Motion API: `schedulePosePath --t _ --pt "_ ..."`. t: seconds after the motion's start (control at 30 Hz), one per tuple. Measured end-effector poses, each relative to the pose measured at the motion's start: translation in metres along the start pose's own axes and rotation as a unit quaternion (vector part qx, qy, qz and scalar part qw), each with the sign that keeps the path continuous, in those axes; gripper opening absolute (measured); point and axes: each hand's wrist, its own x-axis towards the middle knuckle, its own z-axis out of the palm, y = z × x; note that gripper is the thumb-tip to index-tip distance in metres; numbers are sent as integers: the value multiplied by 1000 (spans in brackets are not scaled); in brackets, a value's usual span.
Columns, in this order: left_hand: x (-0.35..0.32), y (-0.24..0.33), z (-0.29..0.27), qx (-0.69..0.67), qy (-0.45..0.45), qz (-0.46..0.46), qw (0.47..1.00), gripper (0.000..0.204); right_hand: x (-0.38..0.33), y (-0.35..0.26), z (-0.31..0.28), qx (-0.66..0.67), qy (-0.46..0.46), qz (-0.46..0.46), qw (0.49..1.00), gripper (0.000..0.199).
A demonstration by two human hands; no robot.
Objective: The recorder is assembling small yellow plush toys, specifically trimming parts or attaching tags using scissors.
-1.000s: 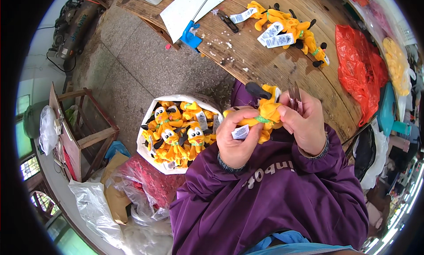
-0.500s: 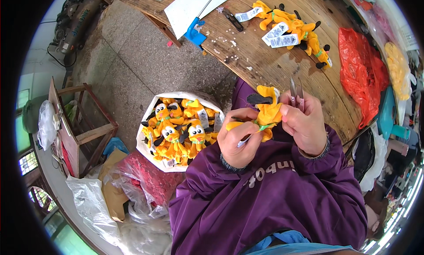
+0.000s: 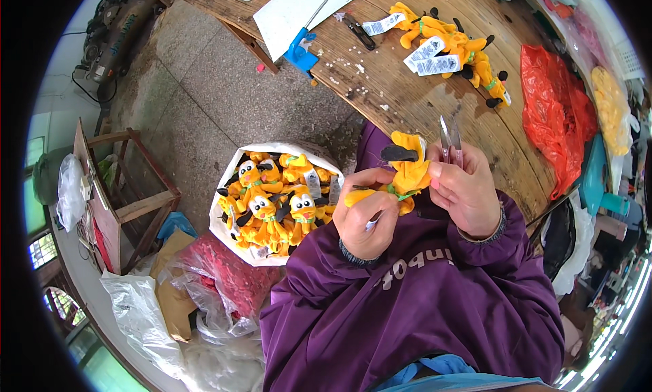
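Observation:
My left hand (image 3: 367,219) is closed around a small yellow plush dog (image 3: 410,176) with black ears and a green collar, held in front of my chest. A bit of a white label shows between its fingers. In my right hand (image 3: 470,196) is a pair of small metal scissors (image 3: 446,139), the blades pointing up and slightly apart. That hand's thumb and fingertips are pinched right beside the plush dog's head; whether they grip a thread or the fabric is too small to tell.
Several plush dogs (image 3: 455,42) with white labels lie on the wooden table (image 3: 502,144), near a dark-handled cutter (image 3: 358,32), a blue-handled tool (image 3: 299,49) and a red plastic bag (image 3: 557,120). A white sack (image 3: 227,232) full of plush dogs stands left of me.
Both hands keep their holds. My right hand and the scissors have shifted slightly left, and the plush dog has moved a little left too.

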Motion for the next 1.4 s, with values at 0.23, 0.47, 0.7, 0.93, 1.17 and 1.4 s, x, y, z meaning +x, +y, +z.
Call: schedulePosePath --t 0.23,0.47,0.7,0.93,1.17,1.4 --pt "9 5 -4 -5 -20 -64 998 31 -1 1 1 -121 12 -47 991 11" --pt "7 7 0 -294 34 -330 896 30 -3 17 -6 -302 25 -220 927 14" --pt "6 12 -4 -348 33 -363 864 31 -6 14 -8 -455 9 -387 802 26" --pt "9 18 0 -333 66 -324 883 31 -24 14 -2 -564 54 -388 727 36" --pt "6 15 -1 -315 70 -309 895 31 -22 15 -2 -618 63 -434 653 35" --pt "6 16 -1 -304 67 -307 899 31 -20 14 -1 -624 57 -457 631 31"
